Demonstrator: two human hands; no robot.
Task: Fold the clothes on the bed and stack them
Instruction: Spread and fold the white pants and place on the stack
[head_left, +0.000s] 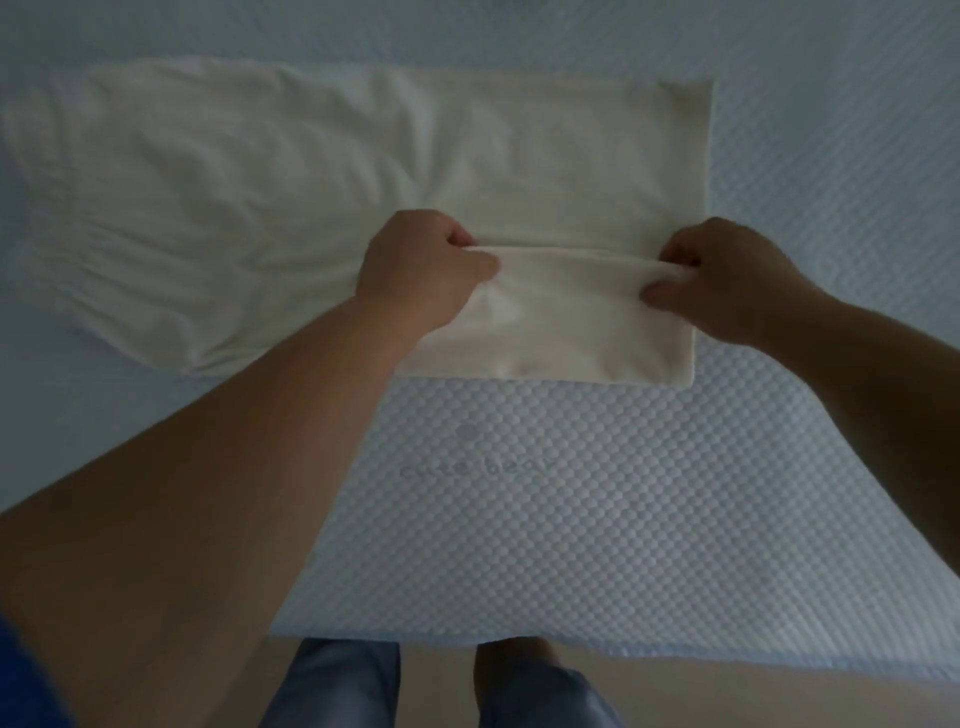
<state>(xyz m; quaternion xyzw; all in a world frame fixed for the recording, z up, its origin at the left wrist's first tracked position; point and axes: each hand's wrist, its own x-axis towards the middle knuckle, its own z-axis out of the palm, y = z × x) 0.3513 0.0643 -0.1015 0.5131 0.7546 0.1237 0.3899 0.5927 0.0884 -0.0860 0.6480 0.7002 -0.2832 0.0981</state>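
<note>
left hand (421, 265), right hand (727, 280) pinching cloth (545, 171) fold; keep edge taut, level, lay square on bed (571, 519).

A big bed with a pale blue cover full of small round bumps (597, 545) fills most of the view. Faint grey letters (475, 467) are printed on the cover near its front edge, with a small grey dot just above them. Below the bed's edge runs a strip of plain light tan floor (779, 696). The light is dim and soft.
</note>
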